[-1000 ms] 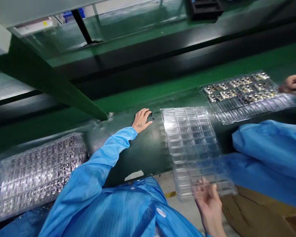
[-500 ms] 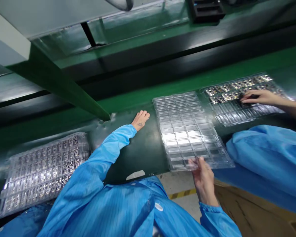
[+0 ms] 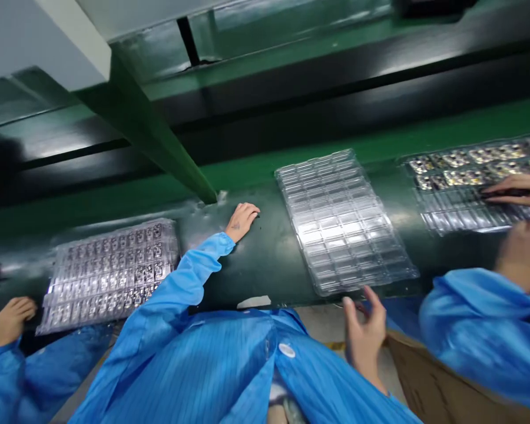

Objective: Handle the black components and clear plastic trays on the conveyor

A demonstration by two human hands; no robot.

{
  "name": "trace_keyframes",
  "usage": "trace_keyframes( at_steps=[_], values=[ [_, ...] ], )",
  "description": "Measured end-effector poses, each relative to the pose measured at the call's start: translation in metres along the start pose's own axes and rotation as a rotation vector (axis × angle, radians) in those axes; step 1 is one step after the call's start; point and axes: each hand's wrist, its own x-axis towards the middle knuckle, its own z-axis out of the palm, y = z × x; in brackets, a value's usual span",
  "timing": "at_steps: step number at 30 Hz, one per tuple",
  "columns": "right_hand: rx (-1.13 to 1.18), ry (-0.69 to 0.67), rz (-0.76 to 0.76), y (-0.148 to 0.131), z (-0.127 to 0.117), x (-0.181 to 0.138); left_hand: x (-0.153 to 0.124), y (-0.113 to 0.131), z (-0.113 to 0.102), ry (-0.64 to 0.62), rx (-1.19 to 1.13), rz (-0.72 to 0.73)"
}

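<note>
My left hand (image 3: 241, 220) rests knuckles-up on the dark green bench (image 3: 265, 259), fingers curled loosely, beside a tiny dark part; whether it grips anything I cannot tell. My right hand (image 3: 363, 330) hovers just off the near edge of an empty clear plastic cell tray (image 3: 342, 219), fingers spread, touching nothing. The tray lies flat on the bench between my two hands. Both my arms wear blue sleeves.
A clear tray filled with small metal parts (image 3: 110, 272) lies at the left, a co-worker's hand (image 3: 12, 318) near its corner. At the right another person's hand (image 3: 519, 191) works over a part-filled tray (image 3: 472, 182). A green diagonal strut (image 3: 150, 132) meets the bench.
My right hand slid the empty tray forward onto the bench, then let go and drew back. My left hand stayed put. The view swung right, showing the co-worker's hand at left.
</note>
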Motion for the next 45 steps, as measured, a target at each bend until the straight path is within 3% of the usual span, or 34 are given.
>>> trace_keyframes(
  at_steps=[3, 5, 8, 11, 13, 19, 26, 29, 34, 40, 45],
  values=[
    [0.131, -0.425, -0.128, -0.024, 0.041, -0.025, -0.007, -0.01, -0.007, 0.148, -0.069, -0.159],
    [0.151, -0.656, -0.214, -0.037, 0.079, -0.033, -0.013, -0.013, -0.01, 0.18, -0.073, -0.191],
    [0.109, -0.665, -0.397, -0.047, 0.13, -0.036, -0.02, -0.009, -0.008, 0.101, 0.017, -0.106],
    [0.006, -0.615, -0.52, -0.045, 0.157, -0.034, -0.022, 0.0, 0.003, -0.01, 0.188, -0.011],
    [-0.069, -0.617, -0.593, -0.04, 0.163, -0.034, -0.02, 0.004, 0.013, -0.04, 0.243, 0.049],
    [-0.15, -0.555, -0.625, -0.028, 0.156, -0.043, -0.017, 0.008, 0.038, -0.045, 0.249, 0.126],
    [-0.24, -0.5, -0.653, -0.005, 0.166, -0.049, -0.024, -0.008, 0.053, -0.08, 0.161, 0.275],
    [-0.272, -0.508, -0.653, -0.001, 0.168, -0.049, -0.023, -0.014, 0.054, -0.06, 0.176, 0.328],
    [-0.273, -0.532, -0.652, 0.0, 0.167, -0.049, -0.02, -0.019, 0.044, -0.025, 0.401, 0.373],
    [-0.281, -0.552, -0.631, 0.001, 0.167, -0.048, -0.017, -0.051, 0.044, 0.171, 0.612, 0.603],
    [-0.26, -0.543, -0.628, -0.001, 0.165, -0.049, -0.01, -0.061, 0.046, -0.034, 0.61, 0.535]
  ],
)
